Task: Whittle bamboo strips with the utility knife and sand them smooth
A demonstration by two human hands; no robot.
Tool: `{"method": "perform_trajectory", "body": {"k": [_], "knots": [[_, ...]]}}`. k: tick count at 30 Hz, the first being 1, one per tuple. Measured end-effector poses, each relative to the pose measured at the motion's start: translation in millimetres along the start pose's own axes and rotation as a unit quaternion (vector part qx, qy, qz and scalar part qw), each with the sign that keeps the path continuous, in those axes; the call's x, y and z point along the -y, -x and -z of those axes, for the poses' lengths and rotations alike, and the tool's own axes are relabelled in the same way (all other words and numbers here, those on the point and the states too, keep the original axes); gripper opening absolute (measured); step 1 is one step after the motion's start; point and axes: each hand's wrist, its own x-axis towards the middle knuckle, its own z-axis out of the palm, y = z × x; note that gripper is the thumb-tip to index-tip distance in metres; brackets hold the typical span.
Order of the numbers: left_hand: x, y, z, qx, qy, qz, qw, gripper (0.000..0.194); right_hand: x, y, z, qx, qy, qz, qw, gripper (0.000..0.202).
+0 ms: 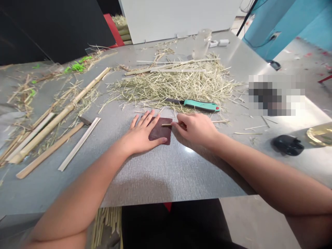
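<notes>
My left hand (142, 133) lies flat with fingers spread on a dark brown square sheet (164, 133) that looks like sandpaper, pressing it to the table. Pinched in my right hand (194, 127) is a thin bamboo stick (166, 125), its tip over the sheet; whether the tip touches it I cannot tell. Just beyond my right hand lies a folding saw (201, 105) with a green and black handle, its dark blade partly under the straw-like strips. A large heap of thin bamboo shavings (171, 84) spreads behind both hands.
On the left lie a long bamboo pole (71, 107), a hammer (53, 148) with a wooden handle and a pale flat strip (79, 144). A clear plastic cup (201, 45) stands at the back. A black object (287, 145) and a yellowish roll (320, 135) are on the right.
</notes>
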Motion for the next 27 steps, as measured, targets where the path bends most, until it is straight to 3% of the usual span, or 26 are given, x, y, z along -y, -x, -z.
{"method": "perform_trajectory", "body": {"k": [27], "knots": [[3.6, 2.1, -3.1, -0.012, -0.003, -0.008, 1.000, 0.117, -3.0, -0.8, 2.0, 0.002, -0.005, 0.003, 1.000, 0.046]]}}
